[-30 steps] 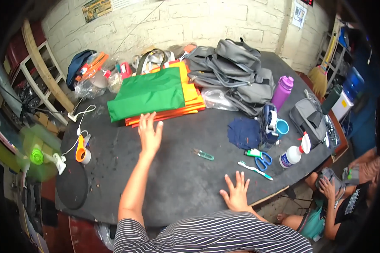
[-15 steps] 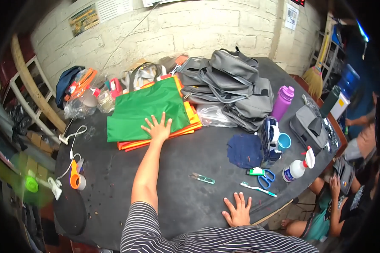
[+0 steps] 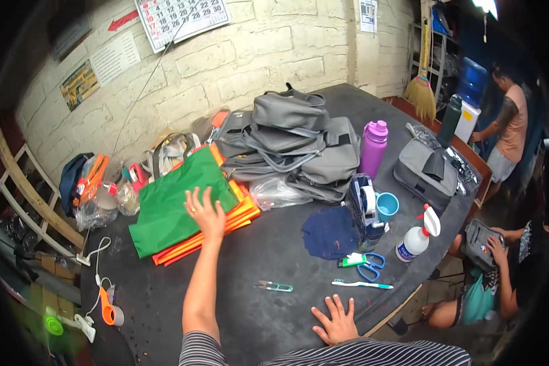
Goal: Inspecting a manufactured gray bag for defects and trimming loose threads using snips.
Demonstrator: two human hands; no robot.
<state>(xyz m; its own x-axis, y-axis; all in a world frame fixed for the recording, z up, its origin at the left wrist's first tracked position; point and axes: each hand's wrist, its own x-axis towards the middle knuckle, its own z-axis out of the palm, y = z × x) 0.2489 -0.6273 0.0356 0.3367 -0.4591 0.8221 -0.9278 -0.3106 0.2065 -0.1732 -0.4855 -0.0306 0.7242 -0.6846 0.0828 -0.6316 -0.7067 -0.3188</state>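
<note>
1. We've got the left hand [image 3: 207, 216], fingers spread, over the green bag [image 3: 165, 212], which lies atop the orange stack [image 3: 243, 216]!
2. We see the right hand [image 3: 337, 322], splayed on the black table [image 3: 259, 253] near the toothbrush [image 3: 363, 284].

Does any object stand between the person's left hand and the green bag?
Nothing visible stands between them: the left hand is over the right part of the green bag and appears to touch it.
</note>
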